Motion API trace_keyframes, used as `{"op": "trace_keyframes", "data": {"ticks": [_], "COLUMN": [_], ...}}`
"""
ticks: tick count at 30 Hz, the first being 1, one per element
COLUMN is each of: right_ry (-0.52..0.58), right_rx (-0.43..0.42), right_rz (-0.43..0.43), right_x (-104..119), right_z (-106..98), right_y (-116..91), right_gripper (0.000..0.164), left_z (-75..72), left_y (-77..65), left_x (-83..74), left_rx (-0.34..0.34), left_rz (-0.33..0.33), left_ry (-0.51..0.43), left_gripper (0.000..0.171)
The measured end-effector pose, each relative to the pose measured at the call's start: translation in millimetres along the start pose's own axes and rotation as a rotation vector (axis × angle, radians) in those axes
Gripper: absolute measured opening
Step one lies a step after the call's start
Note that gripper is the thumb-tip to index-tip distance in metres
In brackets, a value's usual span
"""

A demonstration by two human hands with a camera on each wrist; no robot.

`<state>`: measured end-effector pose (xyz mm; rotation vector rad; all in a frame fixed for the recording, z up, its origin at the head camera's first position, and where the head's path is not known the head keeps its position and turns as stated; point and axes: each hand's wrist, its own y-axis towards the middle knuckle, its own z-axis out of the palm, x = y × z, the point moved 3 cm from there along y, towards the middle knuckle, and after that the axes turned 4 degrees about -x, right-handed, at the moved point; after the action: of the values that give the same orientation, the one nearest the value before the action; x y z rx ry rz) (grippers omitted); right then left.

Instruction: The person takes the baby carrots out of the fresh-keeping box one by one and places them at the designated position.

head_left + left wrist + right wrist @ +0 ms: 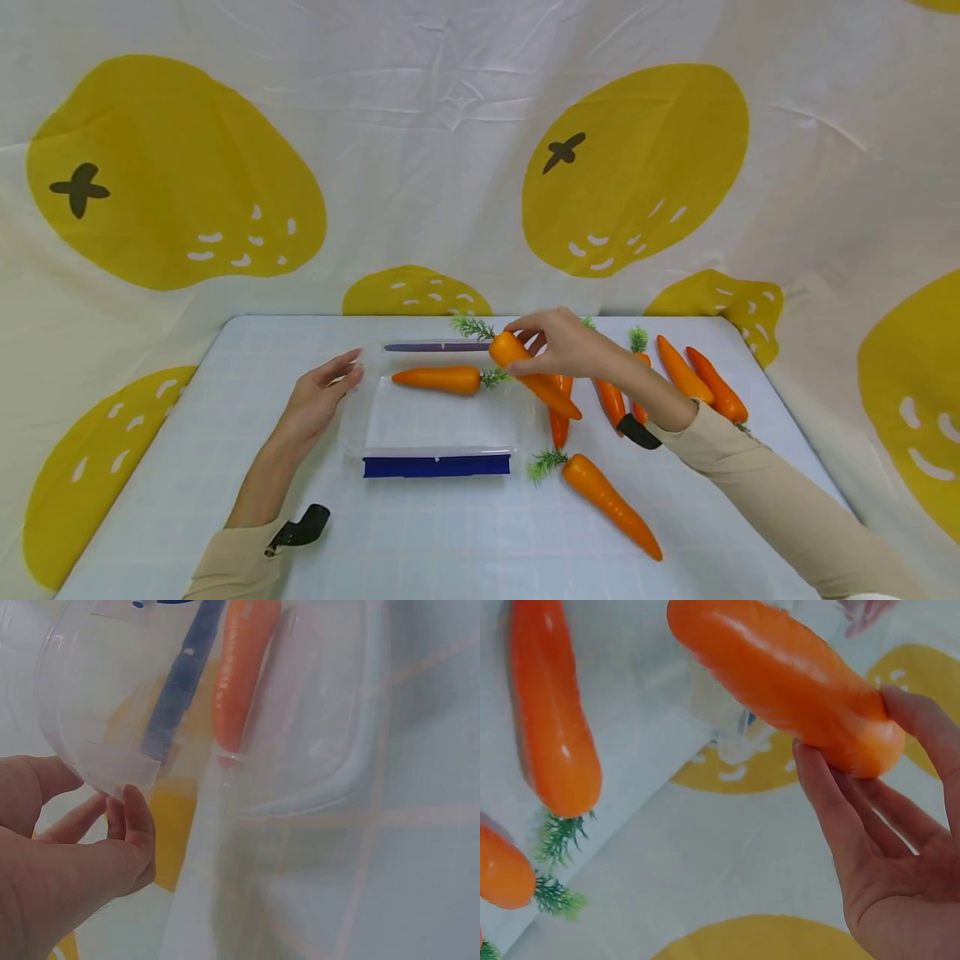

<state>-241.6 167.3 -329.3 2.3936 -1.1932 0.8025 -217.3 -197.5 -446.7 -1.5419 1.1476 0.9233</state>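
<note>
A clear plastic food box [438,425] with blue clip flaps lies on the table. One orange toy carrot [438,380] with a green top lies inside it, tip to the left. My left hand [318,404] holds the box's left rim near the far corner; in the left wrist view the fingers [137,817] pinch that clear edge. Above the box's right side, my right hand [566,343] grips another carrot [787,682] by its thick end, thumb on one side and fingers on the other. This carrot's tip points down to the right.
A loose carrot [611,504] lies in front, right of the box. Several more carrots [716,385] lie at the back right, partly hidden under the right forearm. Behind the table [247,375] hangs a white cloth printed with yellow fruit [637,167].
</note>
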Motion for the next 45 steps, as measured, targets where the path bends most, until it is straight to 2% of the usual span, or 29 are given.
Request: {"op": "trace_keyframes", "data": {"ticks": [18,24,33,45], "right_ry": [0.018,0.018,0.016,-0.008], "right_rx": [-0.173,-0.195,-0.241,-0.226], "right_rz": [0.111,0.153,0.139,0.197], "right_x": [-40,-52,-69,-88], "right_z": [-2,1,7,20], "right_y": [-53,-74,-102,-138], "right_gripper": [0.056,0.059,0.057,0.056], "left_z": [1.1,1.0,0.9,2.3], "left_y": [0.3,0.0,0.0,-0.2], "left_x": [2.2,2.2,1.6,1.4], "left_rx": [-0.013,-0.015,-0.019,-0.028], "left_rz": [-0.008,-0.011,-0.021,-0.027], "left_ry": [-0.023,-0.023,-0.030,-0.036], "left_gripper": [0.060,0.061,0.059,0.060]}}
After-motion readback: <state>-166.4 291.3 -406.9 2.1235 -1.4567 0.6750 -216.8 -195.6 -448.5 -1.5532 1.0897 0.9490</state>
